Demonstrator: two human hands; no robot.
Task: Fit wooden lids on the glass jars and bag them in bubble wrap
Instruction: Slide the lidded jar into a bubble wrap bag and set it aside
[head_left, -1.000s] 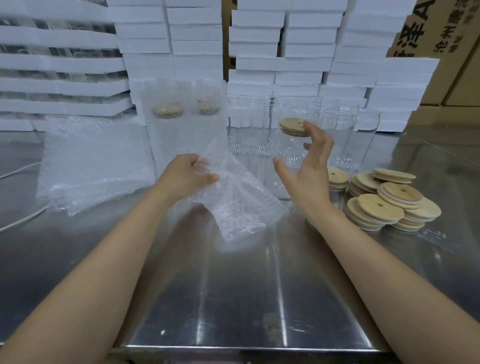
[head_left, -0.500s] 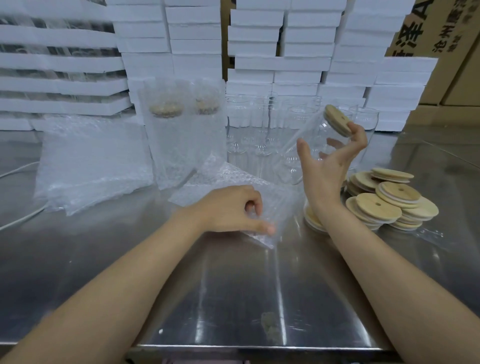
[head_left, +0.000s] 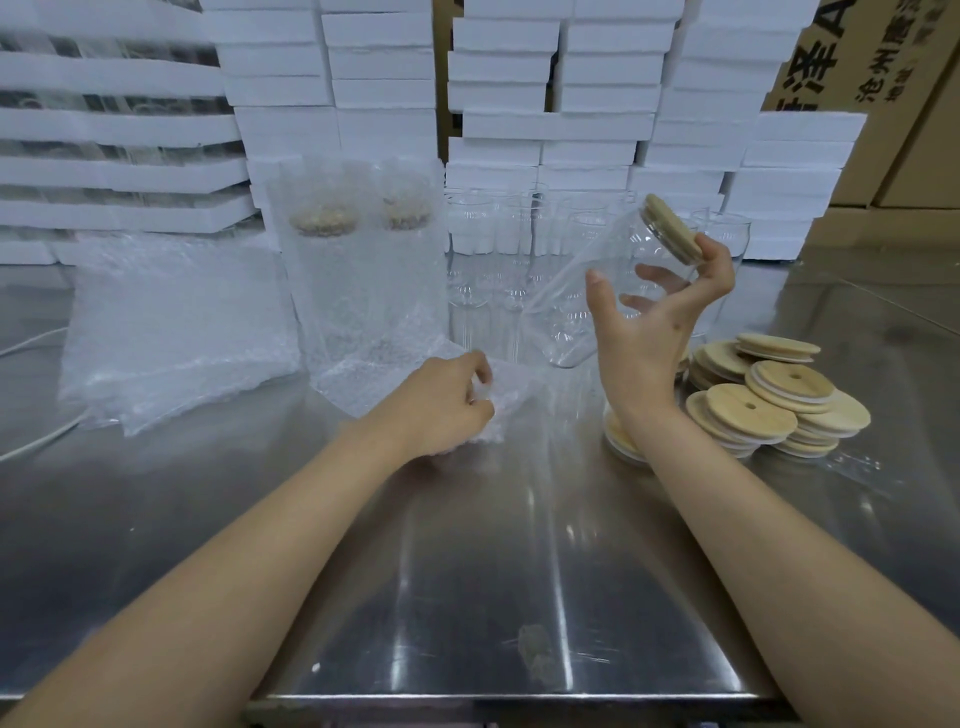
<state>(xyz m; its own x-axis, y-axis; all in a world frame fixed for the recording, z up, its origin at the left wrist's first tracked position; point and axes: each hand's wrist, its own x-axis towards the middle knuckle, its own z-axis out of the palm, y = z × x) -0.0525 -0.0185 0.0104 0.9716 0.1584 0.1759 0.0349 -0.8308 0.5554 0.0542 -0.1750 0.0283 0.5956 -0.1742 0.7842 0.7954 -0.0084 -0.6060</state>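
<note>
Holding one jar (head_left: 566, 317); two bagged jars (head_left: 324, 270)

1. Left hand (head_left: 441, 405) held low, palm down; fingers curled, pinching a clear bubble-wrap bag (head_left: 511, 382); bare forearm reaching in from lower left.
2. Right hand (head_left: 649, 332) raised, wrist bent back; thumb and fingers wrapped round a tilted clear glass jar with a round wooden lid (head_left: 613, 249); forearm bare.

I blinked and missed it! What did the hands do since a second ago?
The left hand brought the bubble bag down onto the table and pinches it there. The right hand took hold of the jar with the lid, lifted it from the row of glasses and tilted it. The wrapped jars and the pile of lids stayed put.
</note>
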